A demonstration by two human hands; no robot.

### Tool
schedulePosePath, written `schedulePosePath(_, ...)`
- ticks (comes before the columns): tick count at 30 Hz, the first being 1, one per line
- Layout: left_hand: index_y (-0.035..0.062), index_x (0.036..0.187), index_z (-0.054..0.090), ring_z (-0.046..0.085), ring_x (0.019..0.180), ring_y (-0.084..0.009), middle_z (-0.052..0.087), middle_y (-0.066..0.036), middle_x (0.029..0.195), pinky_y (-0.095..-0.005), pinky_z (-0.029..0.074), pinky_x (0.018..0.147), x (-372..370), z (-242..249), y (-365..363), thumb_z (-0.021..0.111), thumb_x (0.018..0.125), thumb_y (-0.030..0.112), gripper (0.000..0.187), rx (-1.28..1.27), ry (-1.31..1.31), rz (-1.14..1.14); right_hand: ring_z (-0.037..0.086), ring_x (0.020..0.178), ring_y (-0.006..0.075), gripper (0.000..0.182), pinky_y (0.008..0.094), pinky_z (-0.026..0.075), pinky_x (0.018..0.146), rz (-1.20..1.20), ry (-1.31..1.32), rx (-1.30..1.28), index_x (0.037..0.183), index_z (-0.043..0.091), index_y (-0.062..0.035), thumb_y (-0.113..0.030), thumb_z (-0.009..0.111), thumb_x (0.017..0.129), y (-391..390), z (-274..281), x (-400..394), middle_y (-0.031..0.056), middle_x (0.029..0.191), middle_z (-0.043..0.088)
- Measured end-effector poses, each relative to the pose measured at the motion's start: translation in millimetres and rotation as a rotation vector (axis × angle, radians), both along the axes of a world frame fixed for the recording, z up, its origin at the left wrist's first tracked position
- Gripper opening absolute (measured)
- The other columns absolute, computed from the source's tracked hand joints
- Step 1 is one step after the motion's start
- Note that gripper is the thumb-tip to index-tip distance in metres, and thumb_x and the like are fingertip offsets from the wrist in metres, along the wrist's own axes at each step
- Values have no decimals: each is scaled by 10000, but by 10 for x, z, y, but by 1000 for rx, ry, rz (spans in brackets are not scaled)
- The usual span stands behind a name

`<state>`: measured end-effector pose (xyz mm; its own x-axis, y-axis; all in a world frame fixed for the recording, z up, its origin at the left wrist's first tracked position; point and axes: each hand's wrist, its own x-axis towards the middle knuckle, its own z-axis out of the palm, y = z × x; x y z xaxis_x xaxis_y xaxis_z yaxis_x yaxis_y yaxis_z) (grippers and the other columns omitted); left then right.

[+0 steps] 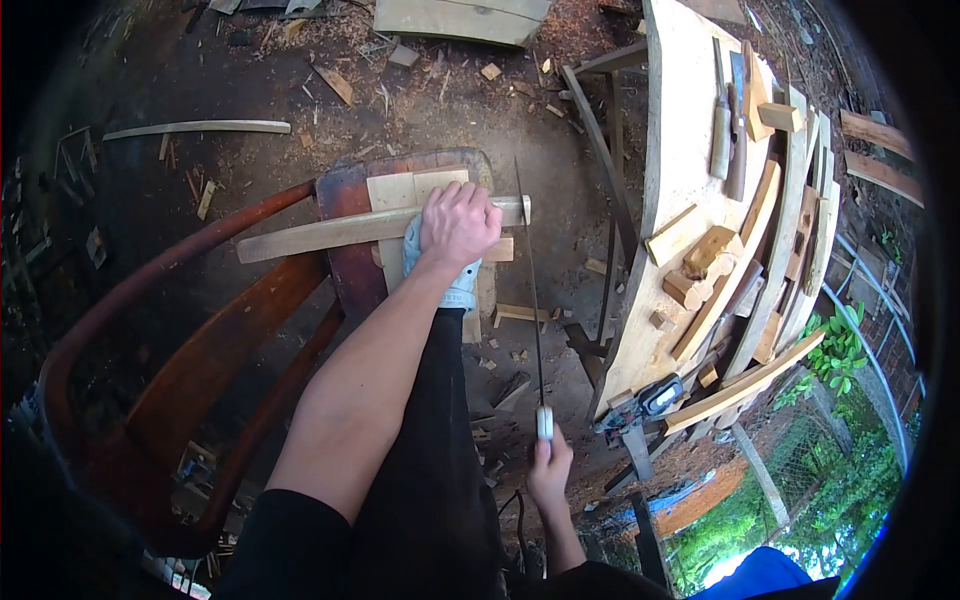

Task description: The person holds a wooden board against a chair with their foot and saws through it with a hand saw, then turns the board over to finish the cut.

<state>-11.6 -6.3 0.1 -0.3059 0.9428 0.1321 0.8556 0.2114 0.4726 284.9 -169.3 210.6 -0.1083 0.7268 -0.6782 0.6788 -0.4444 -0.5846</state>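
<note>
Workbench at two o'clock; left hand, twelve, curled over wood strip above chair; right hand, five, clenching saw.

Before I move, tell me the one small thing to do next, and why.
I'd probably draw the long, thin, pale-handled saw lightly with your right hand: its blade lies across the end of the pale, curved wooden strip, and your left hand steadies that strip close by. I can't tell whether a cut has begun.
</note>
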Motion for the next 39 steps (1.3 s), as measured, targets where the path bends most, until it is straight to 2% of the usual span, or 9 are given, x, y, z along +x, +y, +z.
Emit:
schedulePosePath(3, 69, 692, 613, 640, 739, -270, 643, -85, 742, -418, 487, 698, 21, 5, -4, 639, 816, 146, 149, 2, 4, 1, 547, 582, 242, 244, 411, 423, 571, 2, 93, 84, 931, 545, 21, -187, 531, 1056, 502, -799, -311, 143, 646, 523)
schedulePosePath(5, 68, 694, 614, 643, 744, -272, 645, -87, 745, -417, 489, 703, -6, 17, -5, 638, 818, 149, 150, 0, 9, -8, 541, 602, 263, 337, 412, 444, 599, -72, 127, 63, 929, 572, 29, -272, 556, 1079, 970, -1165, -726, 169, 669, 549)
schedulePosePath(8, 67, 699, 617, 648, 752, -277, 650, -94, 754, -424, 494, 709, -11, 45, 20, 637, 822, 155, 152, -14, 14, -26, 518, 647, 417, 465, 491, 468, 669, -79, 59, 182, 926, 577, 41, -398, 568, 1078, 1207, -1545, -1139, 265, 739, 586)
schedulePosePath(16, 68, 719, 624, 656, 733, -300, 651, -110, 739, -441, 506, 716, -24, 27, 9, 630, 842, 165, 157, -14, 32, -39, 535, 685, 470, 480, 485, 470, 674, -113, 32, 70, 910, 571, 44, -407, 578, 1074, 1188, -1278, -1072, 270, 731, 577)
schedulePosePath(24, 63, 681, 630, 645, 735, -273, 655, -91, 738, -430, 488, 708, -7, 0, 8, 630, 823, 162, 173, -13, 49, -28, 636, 623, 370, 350, 447, 465, 596, -2, 16, -52, 1000, 572, -7, -355, 587, 1035, -50, 168, -17, 177, 676, 559)
schedulePosePath(26, 61, 677, 629, 645, 732, -273, 653, -91, 735, -430, 487, 707, -26, -6, 8, 630, 822, 161, 176, -8, 41, -30, 547, 554, 219, 495, 373, 422, 554, -54, 12, -77, 937, 558, -10, -497, 556, 1024, -343, 450, 274, 115, 641, 498)
schedulePosePath(29, 62, 678, 629, 644, 731, -272, 656, -91, 738, -428, 488, 708, 12, -2, -12, 631, 823, 163, 177, -2, 39, -33, 520, 566, 176, 552, 351, 411, 556, -132, 25, -161, 932, 565, -10, -552, 528, 1022, -366, 489, 422, 98, 633, 478)
schedulePosePath(34, 62, 683, 632, 650, 736, -276, 662, -93, 744, -430, 491, 702, -13, -13, 5, 629, 824, 163, 173, 0, 52, -35, 558, 623, 302, 277, 423, 431, 604, 22, 88, 21, 947, 560, 18, -243, 578, 1038, 251, -588, -59, 162, 686, 535)
schedulePosePath(39, 66, 692, 639, 663, 749, -278, 677, -99, 753, -436, 498, 712, 20, 23, 10, 625, 828, 169, 171, -6, 70, -32, 583, 708, 411, 485, 469, 484, 703, -92, 59, 109, 964, 612, 57, -416, 588, 1064, 1216, -1540, -1023, 284, 781, 613)
